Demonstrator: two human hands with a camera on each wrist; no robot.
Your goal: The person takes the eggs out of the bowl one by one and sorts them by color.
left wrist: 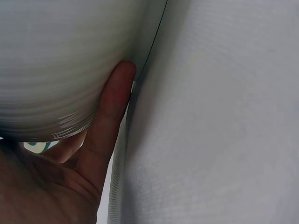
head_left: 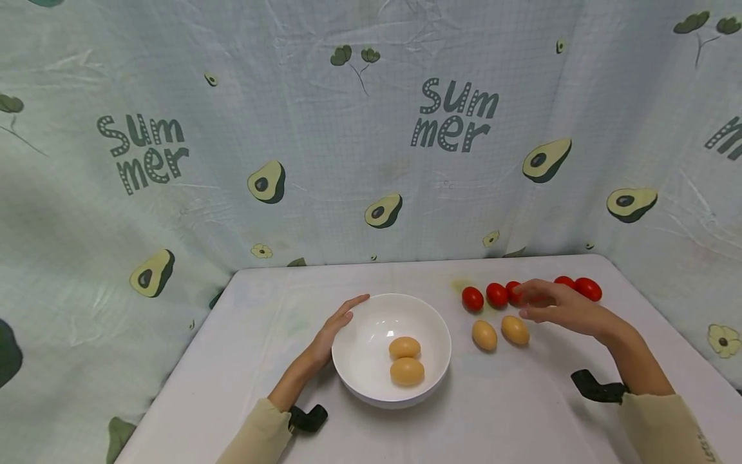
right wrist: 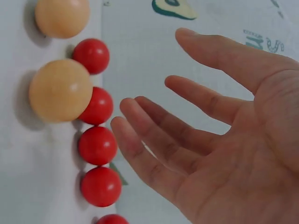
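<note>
A white bowl [head_left: 359, 361] stands on the table with two orange-yellow eggs [head_left: 408, 372] inside. My left hand [head_left: 324, 338] rests against the bowl's left side with its fingers extended; in the left wrist view one straight finger [left wrist: 110, 116] lies along the outer wall. Above the table at the right, my right hand [head_left: 559, 306] hovers with fingers spread and relaxed, holding nothing. Two more orange-yellow eggs, one nearer the hand [head_left: 515, 330] and one nearer the bowl [head_left: 484, 336], lie on the table. Behind them sit several smaller red egg-shaped things [head_left: 496, 295], partly hidden by the hand.
The pale table [head_left: 278, 328] runs back to a hanging curtain [head_left: 324, 219] printed with avocados and lettering. Each wrist carries a black camera mount, one on the left [head_left: 309, 419] and one on the right [head_left: 597, 388].
</note>
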